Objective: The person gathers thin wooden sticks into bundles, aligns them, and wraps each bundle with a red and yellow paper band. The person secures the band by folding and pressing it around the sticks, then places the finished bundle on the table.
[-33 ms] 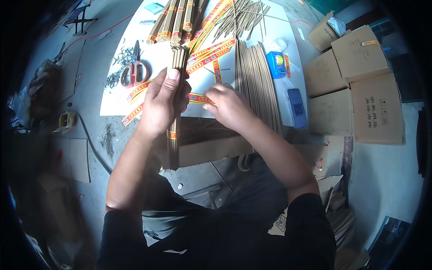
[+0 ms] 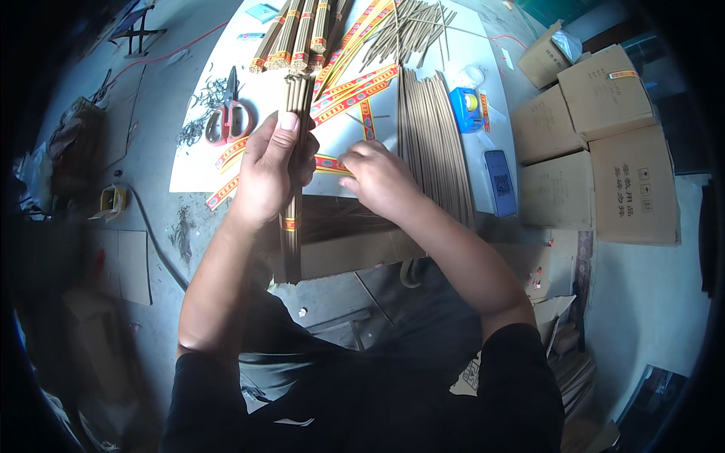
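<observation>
Wrapped around a bundle of brown incense sticks (image 2: 293, 253), my left hand (image 2: 268, 162) keeps it upright over the table's near edge, thumb along the front. A red and yellow paper band circles the bundle below the hand. My right hand (image 2: 377, 177) pinches a red and yellow paper strip (image 2: 328, 164), which stretches left to the bundle; its far end is hidden behind my left fingers. Loose incense sticks (image 2: 430, 143) lie lengthwise just right of that hand. More paper strips (image 2: 351, 103) lie beyond the hands, and several banded bundles (image 2: 298, 38) rest at the far side.
Red-handled scissors (image 2: 228, 113) lie on the white tabletop (image 2: 192, 162) at left, near dark scraps. A blue tape dispenser (image 2: 466, 111) and a phone (image 2: 498, 183) are on the right. Scattered sticks (image 2: 408, 34) lie at the back. Cardboard boxes (image 2: 634, 181) are stacked right of the table.
My right hand has shifted very slightly left with the paper strip, toward the bundle. My left hand keeps the same grip.
</observation>
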`<state>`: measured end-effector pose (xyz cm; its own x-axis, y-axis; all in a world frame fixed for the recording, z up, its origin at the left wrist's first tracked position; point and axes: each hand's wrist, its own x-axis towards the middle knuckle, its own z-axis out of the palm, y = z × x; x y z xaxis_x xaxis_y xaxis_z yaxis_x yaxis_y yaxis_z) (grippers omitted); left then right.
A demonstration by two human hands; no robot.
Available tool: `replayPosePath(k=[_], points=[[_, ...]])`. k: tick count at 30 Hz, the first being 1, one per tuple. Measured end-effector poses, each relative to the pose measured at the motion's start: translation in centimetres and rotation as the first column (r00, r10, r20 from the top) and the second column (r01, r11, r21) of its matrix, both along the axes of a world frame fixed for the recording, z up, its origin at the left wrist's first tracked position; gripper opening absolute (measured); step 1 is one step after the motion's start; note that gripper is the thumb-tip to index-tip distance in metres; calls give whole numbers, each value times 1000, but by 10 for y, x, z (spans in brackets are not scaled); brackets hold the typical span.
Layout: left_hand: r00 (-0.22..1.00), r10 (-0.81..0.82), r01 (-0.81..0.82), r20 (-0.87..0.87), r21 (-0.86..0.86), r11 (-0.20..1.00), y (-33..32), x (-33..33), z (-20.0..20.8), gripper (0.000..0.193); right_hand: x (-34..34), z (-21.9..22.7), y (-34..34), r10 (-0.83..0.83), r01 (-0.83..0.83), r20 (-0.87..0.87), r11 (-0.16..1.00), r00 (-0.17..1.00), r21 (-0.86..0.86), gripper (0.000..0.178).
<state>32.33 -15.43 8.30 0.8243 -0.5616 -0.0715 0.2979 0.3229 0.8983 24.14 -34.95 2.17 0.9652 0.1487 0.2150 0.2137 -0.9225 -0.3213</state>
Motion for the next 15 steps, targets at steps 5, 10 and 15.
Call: replayPosePath(k=[5, 10, 15], points=[[1000, 7, -8, -12, -37, 999, 15, 7, -5, 36, 7, -20, 11, 71, -50, 60, 954, 996, -297, 13], [999, -41, 41, 6, -8, 999, 20, 5, -3, 34, 6, -28, 11, 74, -27, 186, 969, 980, -244, 14], [998, -61, 60, -2, -4, 998, 18, 1, -4, 35, 7, -26, 8, 142, -70, 133, 895, 981, -440, 14]])
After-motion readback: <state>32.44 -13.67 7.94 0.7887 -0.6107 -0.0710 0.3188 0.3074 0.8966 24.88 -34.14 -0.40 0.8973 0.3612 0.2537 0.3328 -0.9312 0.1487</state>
